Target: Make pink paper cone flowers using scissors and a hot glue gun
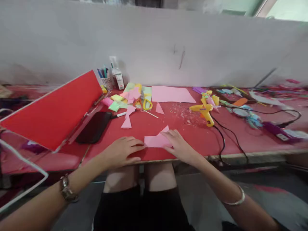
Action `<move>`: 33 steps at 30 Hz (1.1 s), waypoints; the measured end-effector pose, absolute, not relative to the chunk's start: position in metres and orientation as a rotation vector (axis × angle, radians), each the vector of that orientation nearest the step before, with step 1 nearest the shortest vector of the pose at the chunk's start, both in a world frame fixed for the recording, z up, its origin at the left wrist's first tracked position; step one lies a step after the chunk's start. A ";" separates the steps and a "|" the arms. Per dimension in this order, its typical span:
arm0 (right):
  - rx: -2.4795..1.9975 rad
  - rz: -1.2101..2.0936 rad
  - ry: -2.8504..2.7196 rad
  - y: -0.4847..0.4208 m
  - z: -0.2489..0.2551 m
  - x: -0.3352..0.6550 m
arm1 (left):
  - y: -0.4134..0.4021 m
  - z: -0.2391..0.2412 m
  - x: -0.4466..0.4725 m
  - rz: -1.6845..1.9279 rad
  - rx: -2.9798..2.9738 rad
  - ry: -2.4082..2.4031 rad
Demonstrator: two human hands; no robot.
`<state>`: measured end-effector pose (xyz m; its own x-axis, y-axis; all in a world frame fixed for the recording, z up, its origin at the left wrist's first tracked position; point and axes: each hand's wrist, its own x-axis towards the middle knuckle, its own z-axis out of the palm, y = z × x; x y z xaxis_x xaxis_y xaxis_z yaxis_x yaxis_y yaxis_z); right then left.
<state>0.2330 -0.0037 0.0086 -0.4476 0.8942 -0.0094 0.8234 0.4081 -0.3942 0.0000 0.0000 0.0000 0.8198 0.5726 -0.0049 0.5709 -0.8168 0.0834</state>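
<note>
A folded piece of pink paper [154, 141] lies flat on the red tabletop near its front edge, one pointed corner sticking up at the right. My right hand [176, 144] rests over its right end, fingers stretched across the paper. At the paper's left end is my left hand [124, 150], fingers apart and the tips at or just beside the edge; whether they touch it I cannot tell. Pink paper scraps [128, 118] and a small pink triangle [159, 108] lie beyond the hands.
A yellow glue gun [204, 112] with a black cable lies at right. Behind are a large pink sheet [172, 94] and yellow-handled scissors [147, 104]. On the left, a black phone [95, 127] lies beside a tilted red board [55, 112]. A pen cup [106, 81] stands by the wall.
</note>
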 end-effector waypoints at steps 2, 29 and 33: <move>-1.498 0.528 -2.488 -0.002 0.011 0.234 | -0.001 0.004 0.000 0.070 2.921 0.967; -1.425 0.789 -1.965 0.049 -0.003 0.254 | 0.015 -0.001 0.083 0.053 2.727 1.425; -1.482 0.729 -1.920 0.044 -0.010 0.253 | 0.013 -0.001 0.090 0.049 2.764 1.517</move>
